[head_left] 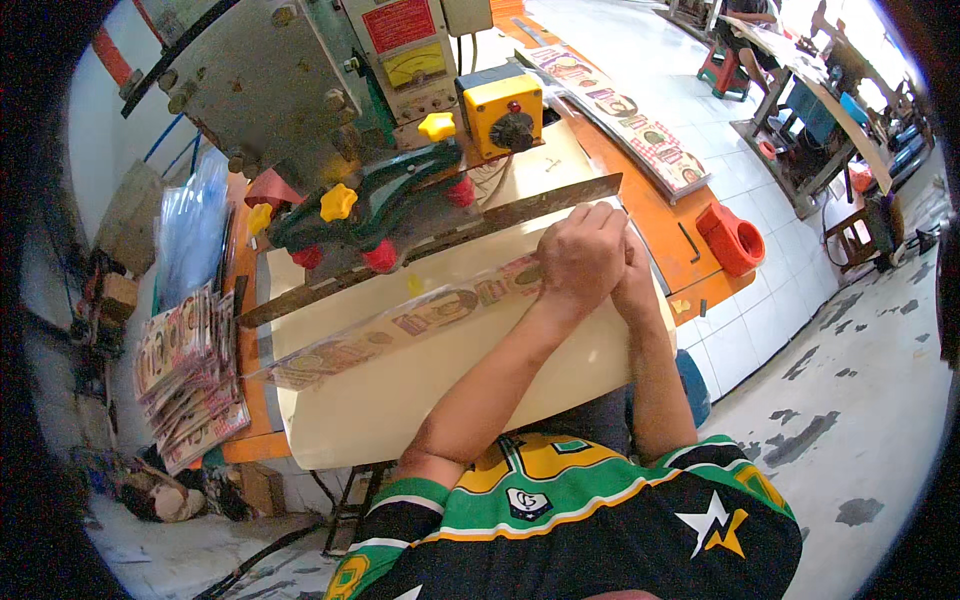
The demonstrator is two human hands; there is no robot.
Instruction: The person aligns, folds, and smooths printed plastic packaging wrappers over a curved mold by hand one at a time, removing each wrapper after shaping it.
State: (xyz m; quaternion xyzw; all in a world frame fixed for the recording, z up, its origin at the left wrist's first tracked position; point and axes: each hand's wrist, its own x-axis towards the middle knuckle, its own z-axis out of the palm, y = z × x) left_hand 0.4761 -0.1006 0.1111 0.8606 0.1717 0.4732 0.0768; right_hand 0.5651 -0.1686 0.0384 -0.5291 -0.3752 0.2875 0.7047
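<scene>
A long, clear plastic sleeve with printed cards (pixel 437 312) inside lies slantwise across the cream work surface (pixel 480 375), in front of a machine's long metal bar (pixel 440 245). My left hand (pixel 582 252) is closed at the sleeve's right end, its knuckles upward. Tight against it and partly behind it, my right hand (pixel 636 270) is closed too. Both appear to grip the end of the sleeve, though the pinched part is hidden by the fingers. Above the bar sits a dark green clamp frame with yellow star knobs (pixel 338 202) and red feet (pixel 380 256).
Filled printed packs (pixel 190 365) are piled at the left, with clear plastic sleeves (pixel 190 230) behind them. Another row of packs (pixel 630 120) lies on the orange table at the far right. Nearby are a red tape-roll holder (pixel 730 240), a hex key (pixel 689 243) and a yellow switch box (pixel 502 112).
</scene>
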